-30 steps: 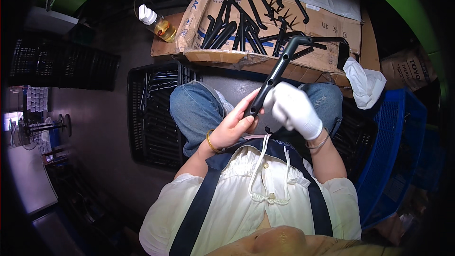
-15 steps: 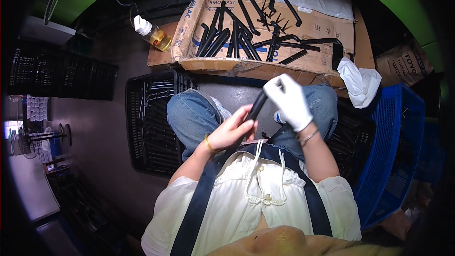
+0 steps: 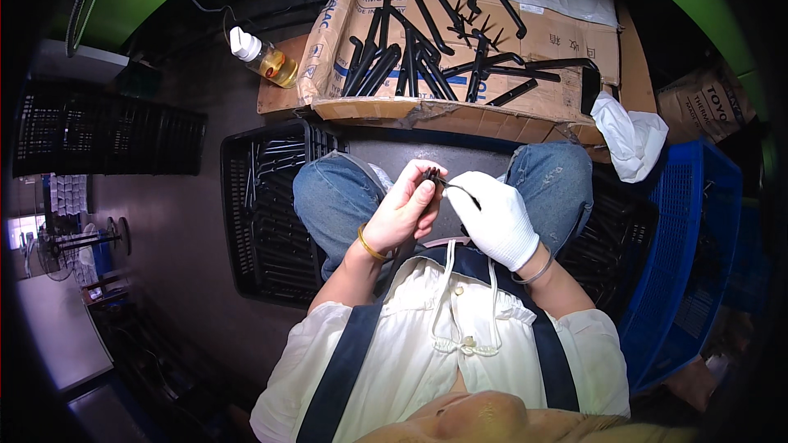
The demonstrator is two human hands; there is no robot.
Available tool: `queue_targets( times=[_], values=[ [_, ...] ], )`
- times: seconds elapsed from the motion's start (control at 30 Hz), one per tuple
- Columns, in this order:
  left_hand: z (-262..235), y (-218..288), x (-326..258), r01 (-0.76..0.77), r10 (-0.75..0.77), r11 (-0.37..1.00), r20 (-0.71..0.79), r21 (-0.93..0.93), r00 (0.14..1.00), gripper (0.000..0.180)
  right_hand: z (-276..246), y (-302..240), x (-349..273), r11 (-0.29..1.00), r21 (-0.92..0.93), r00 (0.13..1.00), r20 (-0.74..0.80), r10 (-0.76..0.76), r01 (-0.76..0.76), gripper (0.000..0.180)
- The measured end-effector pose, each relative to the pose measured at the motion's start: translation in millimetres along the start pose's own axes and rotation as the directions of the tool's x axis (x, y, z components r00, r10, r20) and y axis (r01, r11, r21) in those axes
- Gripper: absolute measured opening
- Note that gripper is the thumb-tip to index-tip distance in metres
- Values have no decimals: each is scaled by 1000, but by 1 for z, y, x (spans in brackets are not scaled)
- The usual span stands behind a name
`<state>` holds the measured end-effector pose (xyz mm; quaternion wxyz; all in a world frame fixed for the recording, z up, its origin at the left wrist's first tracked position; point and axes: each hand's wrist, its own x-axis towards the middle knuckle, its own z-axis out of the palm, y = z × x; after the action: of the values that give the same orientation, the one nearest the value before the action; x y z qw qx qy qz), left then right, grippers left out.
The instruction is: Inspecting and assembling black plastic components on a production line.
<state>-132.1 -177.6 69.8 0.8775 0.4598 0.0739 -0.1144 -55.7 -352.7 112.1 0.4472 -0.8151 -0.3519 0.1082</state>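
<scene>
My left hand is bare and closed around a black plastic piece, whose pronged end shows above the thumb; the rest is hidden by the fingers. Close beside it, my right hand, in a white glove, is closed with its fingertips near that end. A thin dark strip runs from the piece into the gloved fingers; I cannot tell what it is. Beyond my hands, several black bent plastic tubes lie in a heap in an open cardboard box, with small spiky black bits among them.
A black crate of black parts stands left of my knees, another dark heap to the right. Blue crates are at far right. A spray bottle stands by the box's left side, a crumpled white bag at its right corner.
The black piece in my left hand has turned from a long slanting view to end-on. My gloved right hand has come down and left from the piece's far end, close to my left fingers.
</scene>
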Motion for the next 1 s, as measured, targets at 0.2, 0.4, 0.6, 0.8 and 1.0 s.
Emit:
queue_targets(
  times=[0.2,0.4,0.6,0.8,1.0],
  values=[
    [4,4,-4,-6,8,994,-18,108,1000,27,0,-6,4,999,-40,999,-44,-31,29,14],
    [5,5,-4,8,-5,988,-19,153,1000,30,-8,-11,6,998,-57,998,55,23,-20,15],
    [3,7,-3,10,-6,970,-21,245,1000,24,-12,-12,7,995,-97,990,135,50,-37,14],
    [2,12,-13,4,-30,950,76,312,997,22,-9,21,10,877,-461,990,28,-137,134,14],
    [-11,12,-8,-64,76,971,-44,229,996,33,-21,9,14,967,90,967,-75,244,-238,18]
  ],
)
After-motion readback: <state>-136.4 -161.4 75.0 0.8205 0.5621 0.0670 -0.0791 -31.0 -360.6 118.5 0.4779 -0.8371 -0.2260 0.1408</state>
